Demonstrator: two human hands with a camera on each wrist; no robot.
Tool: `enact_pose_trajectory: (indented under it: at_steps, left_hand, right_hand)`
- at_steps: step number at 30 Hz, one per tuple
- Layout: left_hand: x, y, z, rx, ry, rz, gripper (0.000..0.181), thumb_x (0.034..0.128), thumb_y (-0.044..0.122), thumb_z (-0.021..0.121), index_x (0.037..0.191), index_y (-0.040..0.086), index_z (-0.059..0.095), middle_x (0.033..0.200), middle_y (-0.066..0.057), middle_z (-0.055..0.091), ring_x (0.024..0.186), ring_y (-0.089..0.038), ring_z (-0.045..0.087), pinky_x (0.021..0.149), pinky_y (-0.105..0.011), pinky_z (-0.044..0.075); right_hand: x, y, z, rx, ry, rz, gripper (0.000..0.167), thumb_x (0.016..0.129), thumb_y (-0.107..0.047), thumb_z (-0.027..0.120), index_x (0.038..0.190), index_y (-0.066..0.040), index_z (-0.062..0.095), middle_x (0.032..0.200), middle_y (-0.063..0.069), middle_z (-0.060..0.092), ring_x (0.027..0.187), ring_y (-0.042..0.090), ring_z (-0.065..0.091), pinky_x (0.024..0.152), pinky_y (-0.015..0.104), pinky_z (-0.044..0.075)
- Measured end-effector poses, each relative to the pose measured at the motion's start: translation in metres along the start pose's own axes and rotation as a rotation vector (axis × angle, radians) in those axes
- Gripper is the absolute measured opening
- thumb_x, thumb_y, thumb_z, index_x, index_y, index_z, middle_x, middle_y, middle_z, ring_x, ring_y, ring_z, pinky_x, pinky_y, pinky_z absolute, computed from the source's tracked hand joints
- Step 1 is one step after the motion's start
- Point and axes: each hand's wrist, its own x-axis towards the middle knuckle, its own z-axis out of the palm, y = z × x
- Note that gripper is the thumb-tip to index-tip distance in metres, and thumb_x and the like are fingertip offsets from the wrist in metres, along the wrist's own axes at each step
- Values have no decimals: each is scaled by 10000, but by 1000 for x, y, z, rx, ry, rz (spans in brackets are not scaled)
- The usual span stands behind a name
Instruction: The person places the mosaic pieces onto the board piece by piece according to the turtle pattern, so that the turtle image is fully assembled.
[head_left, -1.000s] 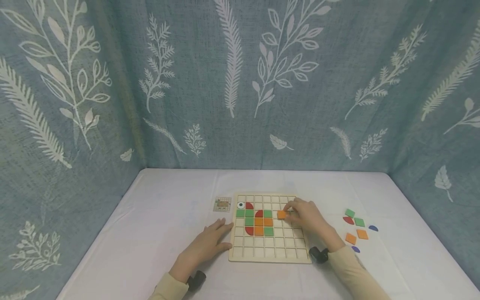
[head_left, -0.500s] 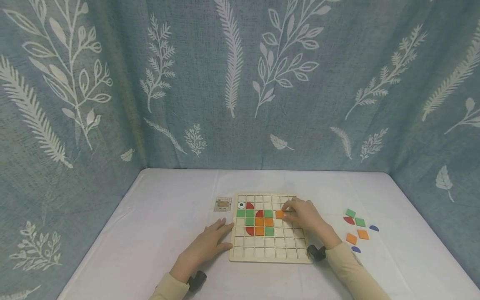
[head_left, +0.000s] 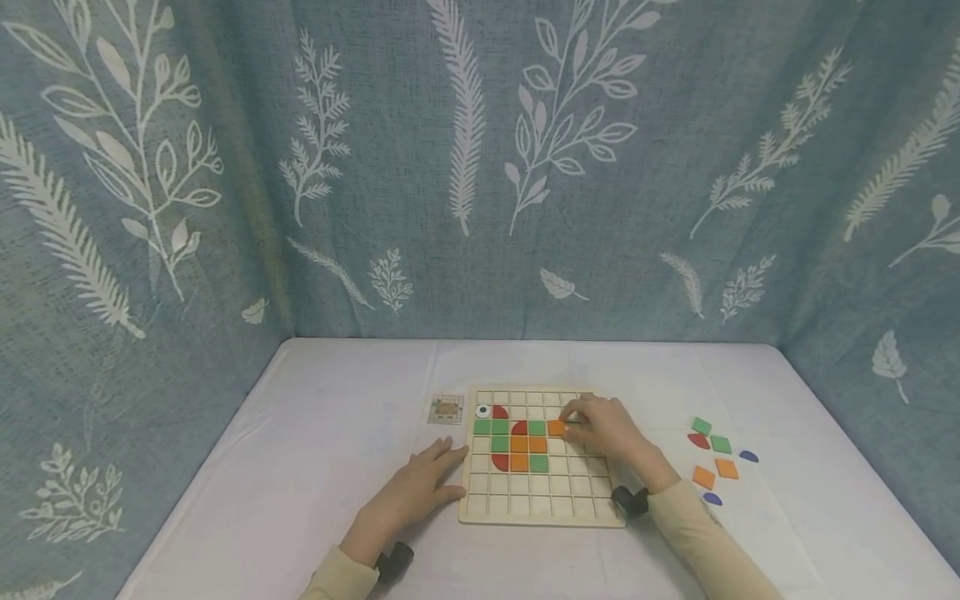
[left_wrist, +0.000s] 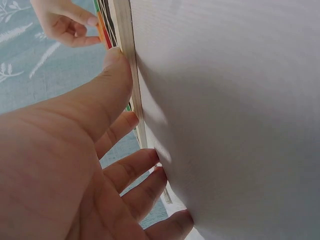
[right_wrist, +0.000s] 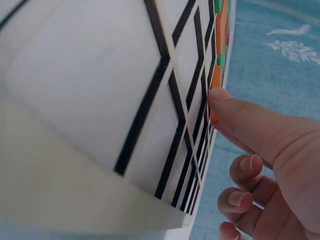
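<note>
A wooden grid board (head_left: 540, 504) lies on the white table, with green, orange and red tiles set in its left and middle squares. My right hand (head_left: 609, 427) pinches an orange square tile (head_left: 555, 428) between thumb and index finger, at the square just right of a green tile (head_left: 537, 427). In the right wrist view the thumb presses the edge of that orange tile (right_wrist: 216, 77), and the other fingers are curled. My left hand (head_left: 422, 483) rests with extended fingers against the board's left edge; the left wrist view shows its thumb and fingertips touching that edge.
A small pattern card (head_left: 446, 409) lies beyond the left hand. Right of the board are several loose tiles, among them a green square (head_left: 720, 444), an orange square (head_left: 726, 468), a red piece (head_left: 698, 441) and a blue piece (head_left: 712, 499). A patterned curtain (head_left: 480, 208) surrounds the table.
My right hand has slid the orange tile slightly left, up close to the green tile. The left hand has stayed at the board's edge.
</note>
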Motion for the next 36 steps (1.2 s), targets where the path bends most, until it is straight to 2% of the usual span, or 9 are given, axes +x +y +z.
enact_pose_trajectory:
  at_steps: [3,24,36]
  left_hand:
    - [0,0,0,3,-1,2,626,814,373,641,1353,100,477,1454,-190,354,1364,-366,279,1096,-579,240]
    - [1,1,-1,8,-4,4,629,817,374,638,1355,94,473,1452,-197,353,1361,-372,280,1095,-581,240]
    - [-1,2,0,16,-1,-1,633,814,377,638,1356,95,473,1451,-194,356,1361,-368,284,1095,-580,241]
  right_hand:
    - [1,0,0,1,-10,0,181,801,-212,731,970,-162,687,698,-57,490,642,106,394,623,274,305]
    - [5,-1,-2,-30,-41,29,180,792,-238,738,950,-157,704,669,-86,527,589,94,404,579,250,315]
    - [-5,7,-10,-24,-31,66,202,787,-227,739,965,-140,699,642,-65,493,567,98,384,550,244,322]
